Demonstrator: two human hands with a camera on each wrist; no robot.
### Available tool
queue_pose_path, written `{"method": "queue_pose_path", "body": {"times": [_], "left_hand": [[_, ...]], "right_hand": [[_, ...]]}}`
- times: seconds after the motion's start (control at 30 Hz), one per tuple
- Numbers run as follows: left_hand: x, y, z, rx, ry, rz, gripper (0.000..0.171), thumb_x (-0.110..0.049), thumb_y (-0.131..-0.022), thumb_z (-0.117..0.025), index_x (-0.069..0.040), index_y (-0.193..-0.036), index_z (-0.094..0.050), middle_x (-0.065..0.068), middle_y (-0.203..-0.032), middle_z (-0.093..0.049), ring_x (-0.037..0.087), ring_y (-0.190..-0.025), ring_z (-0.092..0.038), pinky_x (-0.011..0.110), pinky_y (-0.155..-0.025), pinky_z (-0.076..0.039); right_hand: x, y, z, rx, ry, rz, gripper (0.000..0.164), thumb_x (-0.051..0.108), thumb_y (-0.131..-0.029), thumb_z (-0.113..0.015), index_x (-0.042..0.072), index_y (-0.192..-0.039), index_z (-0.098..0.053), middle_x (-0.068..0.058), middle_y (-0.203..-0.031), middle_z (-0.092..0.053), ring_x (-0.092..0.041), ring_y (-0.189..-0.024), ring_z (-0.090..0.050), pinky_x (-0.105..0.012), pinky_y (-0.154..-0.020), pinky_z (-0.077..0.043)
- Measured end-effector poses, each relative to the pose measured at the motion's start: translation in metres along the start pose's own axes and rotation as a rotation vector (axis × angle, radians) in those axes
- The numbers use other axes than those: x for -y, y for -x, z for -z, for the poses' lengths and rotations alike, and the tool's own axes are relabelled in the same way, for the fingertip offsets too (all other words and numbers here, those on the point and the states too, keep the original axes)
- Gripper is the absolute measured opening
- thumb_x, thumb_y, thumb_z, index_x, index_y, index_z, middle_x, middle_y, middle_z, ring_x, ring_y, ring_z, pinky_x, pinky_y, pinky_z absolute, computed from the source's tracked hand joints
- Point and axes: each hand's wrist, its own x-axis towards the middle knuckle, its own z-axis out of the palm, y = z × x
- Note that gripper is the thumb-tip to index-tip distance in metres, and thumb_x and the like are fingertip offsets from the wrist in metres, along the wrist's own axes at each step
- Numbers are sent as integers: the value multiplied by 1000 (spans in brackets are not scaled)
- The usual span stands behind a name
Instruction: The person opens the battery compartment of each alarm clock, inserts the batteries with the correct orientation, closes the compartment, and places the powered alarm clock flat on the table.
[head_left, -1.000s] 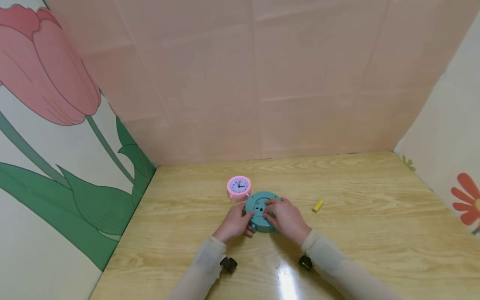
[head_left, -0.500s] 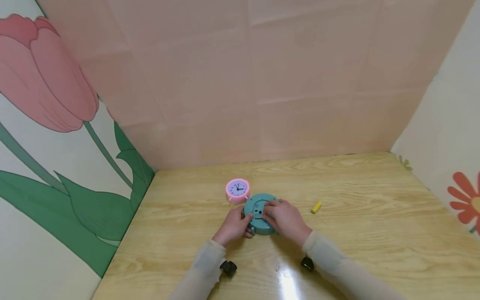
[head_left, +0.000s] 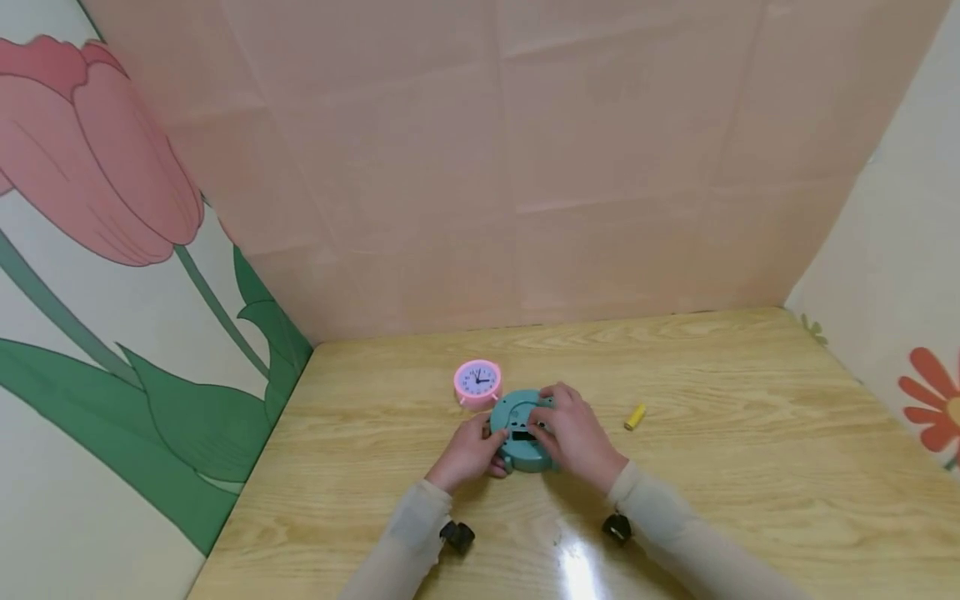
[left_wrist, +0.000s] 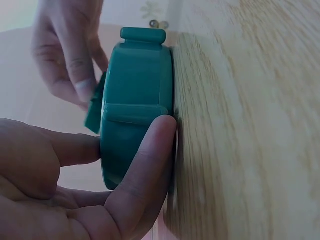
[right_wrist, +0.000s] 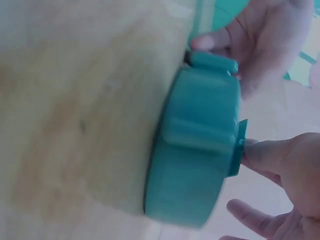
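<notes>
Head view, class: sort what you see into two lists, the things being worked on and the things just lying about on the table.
In use:
teal clock, face-down
small teal cover, lifted by the right hand
left hand, steadying the clock's side

Lying about:
pink clock, upright behind
yellow battery, apart to the right
wooden table

Teal clock, plain back with a black slot. Small pink clock, pale lilac face, dark numerals. Yellow battery. Bench: light wood grain, yellowish. Rear wall pale pink; left wall cream with pink tulip, green leaves. Sleeves beige.
</notes>
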Motion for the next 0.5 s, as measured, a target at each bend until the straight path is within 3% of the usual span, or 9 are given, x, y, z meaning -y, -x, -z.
{"method": "queue_pose_path", "body": {"times": [0.2, 0.33, 0.5], "left_hand": [[-1, 0, 0, -9, -3, 23, 45, -20, -105, -54, 1, -144, -44, 15, -89, -64, 27, -69, -69, 38, -64, -65], [-2, 0, 1, -11, -1, 30, 45, -21, -105, -53, 0, -143, -45, 16, -91, -63, 27, -71, -69, 37, -65, -65], [-2, 3, 1, -2, 2, 39, 45, -20, -104, -55, -1, -143, -45, 16, -94, -62, 29, -74, -69, 38, -66, -65]], "right_hand": [[-16, -4, 17, -63, -42, -36, 5, 17, -93, -73, 13, -94, -75, -23, -125, -59, -45, -119, -53, -65, -95, -50], [-35, -7, 23, -107, -18, -73, 6, 15, -93, -72, 10, -93, -75, -26, -120, -60, -48, -112, -55, -66, -87, -52], [-52, -5, 27, -47, 36, -148, 6, 13, -92, -72, 8, -90, -75, -25, -111, -63, -47, -102, -58, -63, -79, -54]]}}
